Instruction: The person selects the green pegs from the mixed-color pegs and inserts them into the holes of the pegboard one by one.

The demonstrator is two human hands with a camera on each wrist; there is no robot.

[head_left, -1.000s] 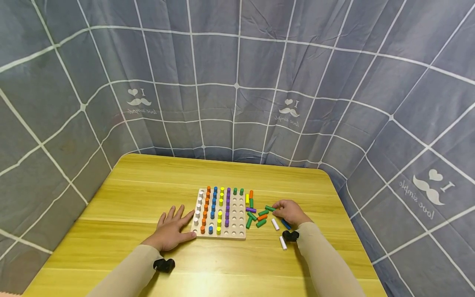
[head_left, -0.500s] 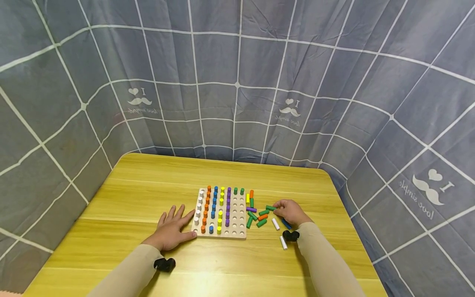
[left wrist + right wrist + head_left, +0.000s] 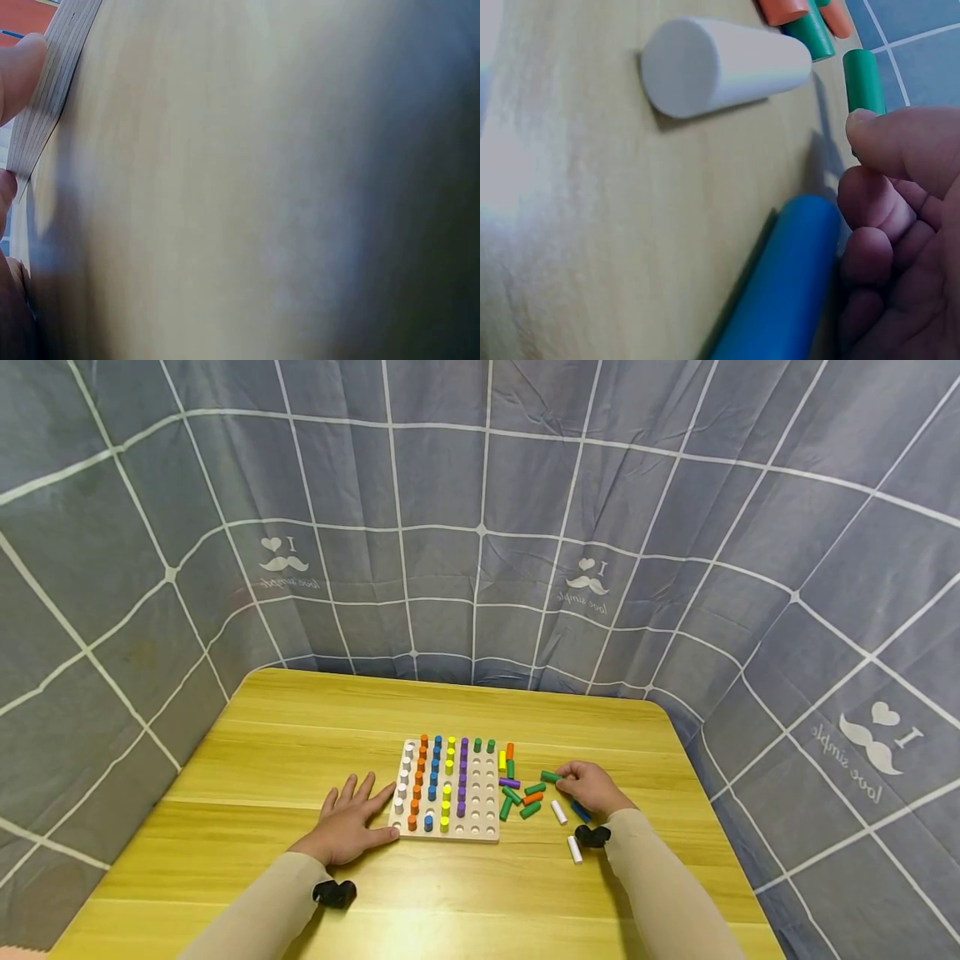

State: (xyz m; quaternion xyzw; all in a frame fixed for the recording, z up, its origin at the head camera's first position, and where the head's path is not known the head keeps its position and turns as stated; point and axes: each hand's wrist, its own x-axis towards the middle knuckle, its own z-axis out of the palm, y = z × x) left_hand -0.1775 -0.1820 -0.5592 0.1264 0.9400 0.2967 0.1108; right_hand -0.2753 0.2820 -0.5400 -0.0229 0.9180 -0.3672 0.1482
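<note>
Left hand: left hand (image 3: pixel 347 822) lies flat on the tabletop (image 3: pixel 300 752), fingers spread and straight, grasping nothing; fingertips and thumb touch the left edge of the pegboard (image 3: pixel 480 827).
Right hand: right hand (image 3: pixel 592 787) rests on the tabletop right of the pegboard, fingers curled; thumb and fingertips pinch the near end of a green peg (image 3: pixel 551 776). The right wrist view shows the thumb tip against that green peg (image 3: pixel 863 79).
Green peg position: lies on its side on the tabletop, right of the pegboard, at the far right of the loose pile.
Blue peg: blue peg (image 3: pixel 578 812) lies on the tabletop just under the right hand; in the right wrist view it (image 3: pixel 780 289) touches the curled fingers.
White pegs: one white peg (image 3: pixel 558 812) just left of the blue peg; another (image 3: pixel 574 849) nearer, beside the right wrist.
Loose pile: green, orange, purple and yellow pegs (image 3: pixel 521 793) lie between pegboard and right hand.
Pegboard: upright pegs in columns, white, orange, blue, yellow, purple, green from left to right; right columns mostly open holes.
Backdrop: grey checked cloth (image 3: pixel 480 527) around the tabletop.
</note>
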